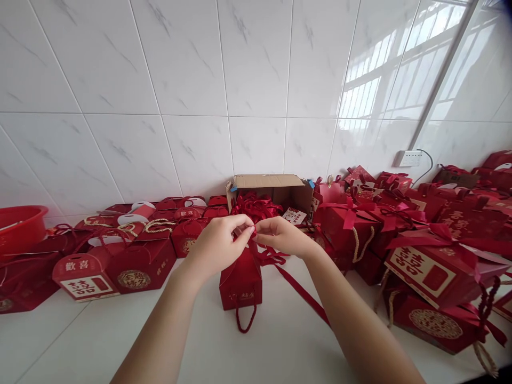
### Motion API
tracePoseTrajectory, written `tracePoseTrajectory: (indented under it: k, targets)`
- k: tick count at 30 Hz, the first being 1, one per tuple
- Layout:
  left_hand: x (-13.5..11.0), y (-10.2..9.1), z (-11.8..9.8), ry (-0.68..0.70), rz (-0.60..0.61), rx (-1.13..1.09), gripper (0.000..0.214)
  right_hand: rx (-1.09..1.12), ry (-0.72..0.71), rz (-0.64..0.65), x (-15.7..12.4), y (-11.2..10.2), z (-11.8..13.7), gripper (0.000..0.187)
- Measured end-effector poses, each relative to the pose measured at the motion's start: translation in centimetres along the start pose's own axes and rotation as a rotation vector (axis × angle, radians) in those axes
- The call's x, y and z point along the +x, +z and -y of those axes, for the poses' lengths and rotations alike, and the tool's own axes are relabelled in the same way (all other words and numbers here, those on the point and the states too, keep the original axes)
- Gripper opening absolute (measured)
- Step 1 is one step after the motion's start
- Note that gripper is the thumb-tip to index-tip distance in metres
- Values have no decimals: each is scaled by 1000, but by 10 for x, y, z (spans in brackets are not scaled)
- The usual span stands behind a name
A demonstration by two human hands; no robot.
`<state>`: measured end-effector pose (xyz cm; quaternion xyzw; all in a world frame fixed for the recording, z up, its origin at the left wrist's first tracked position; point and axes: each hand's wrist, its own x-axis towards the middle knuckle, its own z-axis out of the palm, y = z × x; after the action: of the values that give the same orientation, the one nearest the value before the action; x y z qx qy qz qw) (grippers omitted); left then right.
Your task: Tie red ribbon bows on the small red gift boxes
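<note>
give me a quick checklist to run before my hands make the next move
1. Red box resting on the table: ok.
2. Red ribbon free along its length: cannot tell; its long end passes out of sight at the right forearm.
3. Both hands on the ribbon: ok; left hand and right hand pinch it above the box.
4. Knot formed: cannot tell; fingertips cover that spot.
5. Rope handle away from the fingers: ok, it hangs at the box's near end.
</note>
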<state>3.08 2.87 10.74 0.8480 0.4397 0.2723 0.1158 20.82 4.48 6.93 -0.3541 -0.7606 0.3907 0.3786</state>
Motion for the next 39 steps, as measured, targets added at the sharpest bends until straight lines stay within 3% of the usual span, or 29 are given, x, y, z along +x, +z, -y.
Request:
tracePoseTrajectory:
  k: [6,8,11,13,19,24,26,29,35,39]
  targets:
    - [-6,-8,3,-47,-59,49,26,117,-20,-81,-4,-3,9,25]
    - [-8,-8,11,-128,39,108,26,144,-48,-125,-8,-4,14,26]
    - [-9,-5,22,-267,325,232,24,188,-101,-204,-15,-7,24,26]
    - [-8,-3,27,-325,424,294,23,217,-129,-257,-21,-9,31,25]
    - [-2,5,39,-357,398,256,15,298,-271,-398,-40,-15,49,18]
    - [4,12,49,-308,341,153,13,402,-386,-411,-54,-20,58,18]
    - [7,15,51,-300,310,101,15,405,-344,-387,-55,-20,59,20]
    - [13,19,53,-312,262,39,18,314,-160,-333,-45,-19,50,26]
    - [18,23,58,-353,218,-51,22,-17,206,-153,-9,-12,3,33]
    - [18,25,60,-369,232,-98,21,-89,284,-103,5,-2,-20,32]
